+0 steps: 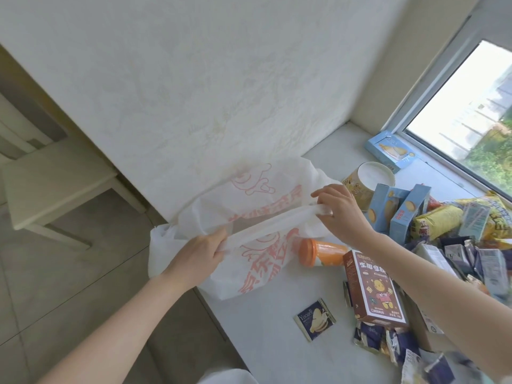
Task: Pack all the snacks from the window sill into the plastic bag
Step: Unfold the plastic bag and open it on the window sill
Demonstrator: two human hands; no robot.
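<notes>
A white plastic bag with pink print lies at the left end of the window sill. My left hand grips one end of its stretched handle strip, and my right hand pinches the other end. Snacks crowd the sill to the right: an orange-lidded cup lying beside the bag, a brown biscuit box, blue boxes, a round tub, a yellow packet, a small dark sachet and several dark wrapped packets.
A white wall rises behind the bag. The window runs along the sill's far right, with a light blue box against its frame. Left of the sill the floor drops away, where a pale wooden table stands.
</notes>
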